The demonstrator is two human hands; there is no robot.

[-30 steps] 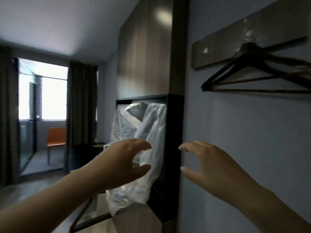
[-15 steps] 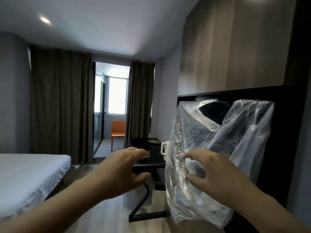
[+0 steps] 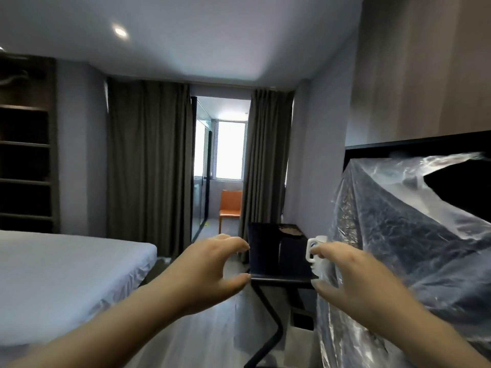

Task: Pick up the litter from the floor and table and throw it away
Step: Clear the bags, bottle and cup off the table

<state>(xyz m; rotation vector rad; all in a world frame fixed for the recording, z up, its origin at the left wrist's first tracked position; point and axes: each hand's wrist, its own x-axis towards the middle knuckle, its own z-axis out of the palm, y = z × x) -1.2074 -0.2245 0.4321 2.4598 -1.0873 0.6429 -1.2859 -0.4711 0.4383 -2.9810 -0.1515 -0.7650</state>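
Both hands are raised in front and carry nothing. The left hand (image 3: pixel 212 272) is empty, fingers and thumb spread in a loose curve. The right hand (image 3: pixel 353 282) is spread the same way, its index tip overlapping a small white cup (image 3: pixel 316 248) (touching or just short of it, we cannot tell). The cup sits at the near corner of the dark table (image 3: pixel 265 251), which lies ahead between the two hands. A brownish scrap (image 3: pixel 288 231) at the table's far end, beyond the hands, is too small to name. Clear plastic sheeting (image 3: pixel 398 248) hangs just right of the right hand, over a dark recess. The floor (image 3: pixel 207 335) below the hands shows no litter we can make out. The bed (image 3: pixel 66 274) lies left of the left hand. Our reading is that the task is barely begun: nothing is collected and no bin is in sight, with the table pieces and the floor search left to do.
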